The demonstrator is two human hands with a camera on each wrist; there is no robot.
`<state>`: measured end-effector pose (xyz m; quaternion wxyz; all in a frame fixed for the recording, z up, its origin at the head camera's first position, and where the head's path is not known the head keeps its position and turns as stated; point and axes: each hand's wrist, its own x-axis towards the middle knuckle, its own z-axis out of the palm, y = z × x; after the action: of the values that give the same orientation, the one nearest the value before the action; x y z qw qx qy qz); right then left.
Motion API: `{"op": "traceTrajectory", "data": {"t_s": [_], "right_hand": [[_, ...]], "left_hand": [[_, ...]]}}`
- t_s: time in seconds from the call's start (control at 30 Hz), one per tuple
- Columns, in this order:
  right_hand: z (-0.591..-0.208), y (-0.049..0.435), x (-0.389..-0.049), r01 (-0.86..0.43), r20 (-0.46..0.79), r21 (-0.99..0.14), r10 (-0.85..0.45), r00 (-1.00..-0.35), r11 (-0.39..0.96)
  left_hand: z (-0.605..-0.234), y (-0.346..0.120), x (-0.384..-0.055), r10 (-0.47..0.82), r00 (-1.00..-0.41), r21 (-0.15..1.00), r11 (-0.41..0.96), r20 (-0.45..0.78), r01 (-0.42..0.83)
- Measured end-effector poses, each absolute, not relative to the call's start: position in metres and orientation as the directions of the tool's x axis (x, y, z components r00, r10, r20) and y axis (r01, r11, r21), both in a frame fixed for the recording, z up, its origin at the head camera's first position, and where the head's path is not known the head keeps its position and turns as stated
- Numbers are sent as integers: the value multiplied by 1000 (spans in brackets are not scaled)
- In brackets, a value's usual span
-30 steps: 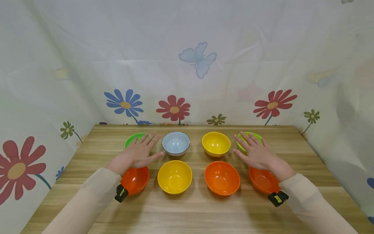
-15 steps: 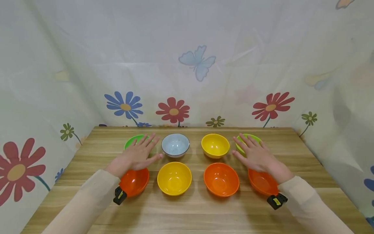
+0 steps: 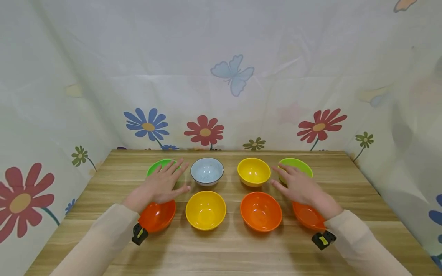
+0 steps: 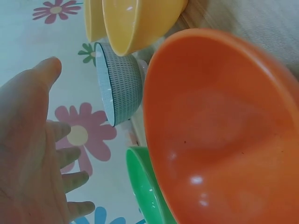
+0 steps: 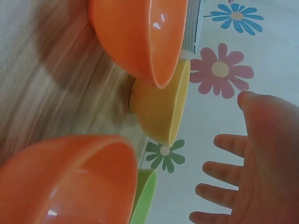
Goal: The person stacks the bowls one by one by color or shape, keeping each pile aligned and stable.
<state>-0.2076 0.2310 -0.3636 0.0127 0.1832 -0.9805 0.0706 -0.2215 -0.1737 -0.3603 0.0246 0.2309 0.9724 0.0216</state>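
My left hand point(image 3: 157, 188) hovers palm down with fingers spread, holding nothing. In the head view it overlaps a green bowl point(image 3: 154, 167) at the back left and an orange bowl point(image 3: 159, 217) at the front left. My right hand point(image 3: 301, 186), also with fingers extended and nothing held, is over a lime-green bowl point(image 3: 304, 166) and another orange bowl point(image 3: 308, 215) on the right. Between the hands stand a pale blue dark-rimmed bowl point(image 3: 207, 171), a yellow bowl point(image 3: 254, 171), a deeper yellow bowl point(image 3: 206, 211) and an orange bowl point(image 3: 261, 211).
The bowls form two rows on a wood-grain table point(image 3: 214, 253). Behind and beside it hangs a white curtain point(image 3: 165, 50) printed with flowers and a butterfly. A black wrist mount point(image 3: 139, 234) sits under the left wrist, a second mount point(image 3: 323, 240) under the right.
My right hand has shifted slightly left and its fingers have relaxed a little, showing more of the lime-green bowl. The left hand has hardly moved. The bowls stay where they were.
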Motion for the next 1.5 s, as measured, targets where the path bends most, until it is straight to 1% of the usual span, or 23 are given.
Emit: {"op": "traceTrajectory", "data": {"t_s": [0.47, 0.8, 1.13, 1.23, 1.37, 1.5], "right_hand": [[-363, 205, -199, -412, 104, -172, -400, -911, 895], [-367, 181, -195, -476, 211, -154, -442, -872, 866], [-368, 157, -193, -473, 208, -211, -433, -877, 856], [-371, 151, -192, -487, 222, -223, -442, -869, 845], [-374, 144, -191, -513, 243, -220, -463, -852, 830], [-375, 134, -190, -519, 222, -228, -475, -851, 824]], "left_hand": [[-367, -183, -213, 466, -884, 56, 883, 34, 467], [-369, -192, -205, 438, -898, 98, 893, 46, 440], [-375, -201, -201, 400, -915, 129, 906, 46, 403], [-376, -204, -200, 383, -923, 135, 913, 40, 385], [-376, -208, -198, 386, -921, 132, 911, 59, 390], [-376, -212, -194, 391, -917, 133, 907, 80, 399]]}}
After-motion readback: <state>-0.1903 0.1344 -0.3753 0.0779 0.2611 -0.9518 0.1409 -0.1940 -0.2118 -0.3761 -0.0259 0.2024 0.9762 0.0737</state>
